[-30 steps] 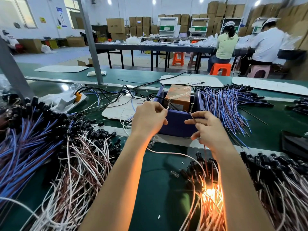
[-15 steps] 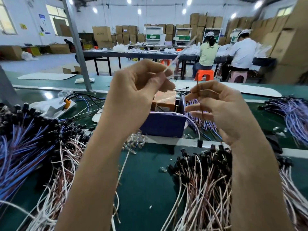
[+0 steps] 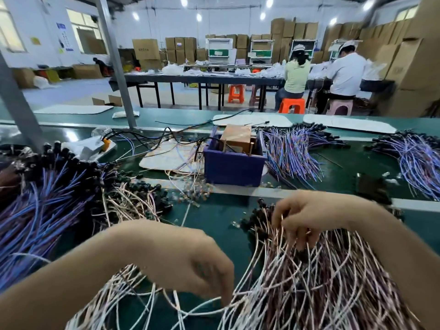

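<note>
Bright under ceiling lamps (image 3: 198, 17); I see glare on the belt (image 3: 71, 135), left hand (image 3: 190, 265) smeared, maybe motion; edges bowed.

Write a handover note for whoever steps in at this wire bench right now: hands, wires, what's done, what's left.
Left hand: low over the near white wires, fingertips curled down among them; grip too blurred to tell.
Right hand: fingers curled into the white-and-brown wire pile; grip unclear.
Blue box: stands beyond both hands, untouched.
Done: no wire lifted clear of the piles yet.
Left: probably pull one wire free and take it to the box.
</note>
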{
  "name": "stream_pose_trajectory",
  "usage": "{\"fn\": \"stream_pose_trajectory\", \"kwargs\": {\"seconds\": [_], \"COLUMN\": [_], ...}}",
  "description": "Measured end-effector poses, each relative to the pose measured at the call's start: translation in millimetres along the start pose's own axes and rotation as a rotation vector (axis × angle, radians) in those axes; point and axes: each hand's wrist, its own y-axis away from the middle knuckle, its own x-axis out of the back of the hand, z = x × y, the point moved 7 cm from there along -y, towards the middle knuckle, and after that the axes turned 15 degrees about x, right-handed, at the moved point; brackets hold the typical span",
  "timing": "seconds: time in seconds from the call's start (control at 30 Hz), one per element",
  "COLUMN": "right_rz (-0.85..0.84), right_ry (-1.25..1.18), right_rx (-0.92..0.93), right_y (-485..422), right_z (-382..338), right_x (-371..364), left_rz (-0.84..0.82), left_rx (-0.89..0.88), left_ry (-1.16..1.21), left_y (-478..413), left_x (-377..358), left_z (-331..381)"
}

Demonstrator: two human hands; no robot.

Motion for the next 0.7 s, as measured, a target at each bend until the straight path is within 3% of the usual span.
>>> {"fn": "stream_pose_trajectory", "kwargs": {"seconds": [0.07,0.13,0.23,0.37,0.53,0.7], "right_rz": [-0.014,-0.033,0.007,0.144,0.274,0.377], "right_ry": [0.101,0.091,0.077,0.332,0.319,0.28], "right_rx": [-0.135,-0.217,-0.237,-0.224,-0.221,-0.232], "right_y": [0,4,9,17,31,50], "right_z": [19,28,26,24,35,42], "right_x": [-9,-19,-28,-25,-36,-34], "left_rz": [0.114,0.375,0.586,0.812,0.692,0.833], "left_rx": [0.036,0.071,0.065,0.122,0.159,0.077], "left_ry": [-0.036,-0.042,-0.079,0.0,-0.042,-0.152], "left_y": [-13,-26,-52,-88,-134,-130], "left_x": [1,8,-4,33,32,34], "left_z": [2,6,19,3,-17,-20]}}
